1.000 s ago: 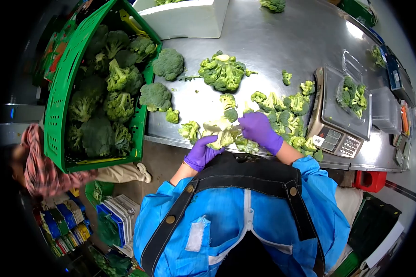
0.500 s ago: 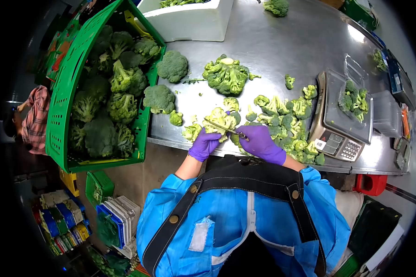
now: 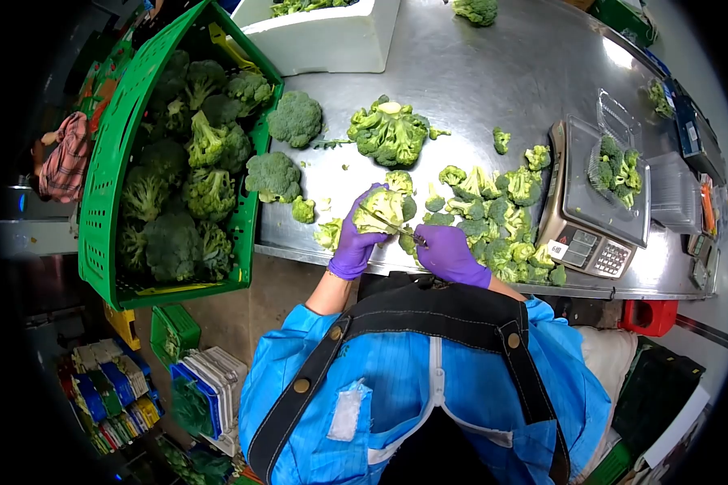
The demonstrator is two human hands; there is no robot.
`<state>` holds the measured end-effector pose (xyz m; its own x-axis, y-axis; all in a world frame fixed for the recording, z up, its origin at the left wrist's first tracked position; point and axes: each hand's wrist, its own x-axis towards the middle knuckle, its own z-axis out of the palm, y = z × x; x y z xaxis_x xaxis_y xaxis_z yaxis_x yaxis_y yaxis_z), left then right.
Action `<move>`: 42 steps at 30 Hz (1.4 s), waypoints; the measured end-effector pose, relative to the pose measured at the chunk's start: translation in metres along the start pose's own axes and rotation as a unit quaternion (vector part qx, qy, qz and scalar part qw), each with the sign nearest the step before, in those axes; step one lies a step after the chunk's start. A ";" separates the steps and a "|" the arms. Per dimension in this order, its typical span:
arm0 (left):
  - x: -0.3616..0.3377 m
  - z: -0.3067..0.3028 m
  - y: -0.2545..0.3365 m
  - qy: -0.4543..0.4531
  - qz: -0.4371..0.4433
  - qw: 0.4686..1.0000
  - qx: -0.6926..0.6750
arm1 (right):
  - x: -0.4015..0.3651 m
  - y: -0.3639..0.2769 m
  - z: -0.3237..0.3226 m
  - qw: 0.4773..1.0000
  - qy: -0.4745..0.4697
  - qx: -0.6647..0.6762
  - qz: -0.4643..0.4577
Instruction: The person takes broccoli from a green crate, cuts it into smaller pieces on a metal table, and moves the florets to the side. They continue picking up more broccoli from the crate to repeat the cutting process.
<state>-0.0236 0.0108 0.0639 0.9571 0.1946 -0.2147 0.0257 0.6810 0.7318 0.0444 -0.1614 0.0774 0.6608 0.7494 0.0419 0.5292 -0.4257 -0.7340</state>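
Note:
Gloved in purple, my left hand (image 3: 356, 239) is wrapped round a broccoli head (image 3: 378, 212) with its pale cut stem side facing up. My right hand (image 3: 450, 255), also gloved, grips a knife (image 3: 399, 229) whose thin blade lies across that broccoli. The knife's handle is mostly hidden by my fingers. Cut broccoli florets (image 3: 497, 214) form a pile beyond my right hand. A larger broccoli head (image 3: 387, 136) rests stem up farther back, and two dark green heads, one of them this broccoli crown (image 3: 273, 177), sit to the left.
A green crate (image 3: 98, 234) full of broccoli stands tilted at the left, beside a white foam box (image 3: 323, 44). On the steel table (image 3: 453, 81), to the right, a scale (image 3: 598, 226) carries an open clear tray of florets (image 3: 619, 174). Clear containers (image 3: 673, 194) are stacked beyond it.
My left hand has shifted up around the broccoli's left side, its fingers now showing behind it. The knife stays against the broccoli. The whole view has moved slightly.

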 end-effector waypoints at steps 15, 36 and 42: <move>0.002 -0.009 0.001 -0.060 -0.048 0.996 0.047 | -0.001 0.013 0.014 0.998 0.007 0.063 0.025; 0.005 -0.022 -0.012 -0.046 -0.187 0.975 -0.111 | 0.010 0.025 0.000 0.979 0.108 0.154 0.081; 0.007 -0.032 -0.028 -0.060 -0.166 0.962 -0.209 | 0.009 0.033 0.011 0.964 0.140 0.198 0.113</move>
<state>-0.0265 0.0153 0.0210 0.9432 -0.1496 -0.2968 0.2424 0.9206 0.3062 0.0616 -0.1632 0.0459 0.8822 0.4708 -0.0098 0.1465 -0.2943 -0.9444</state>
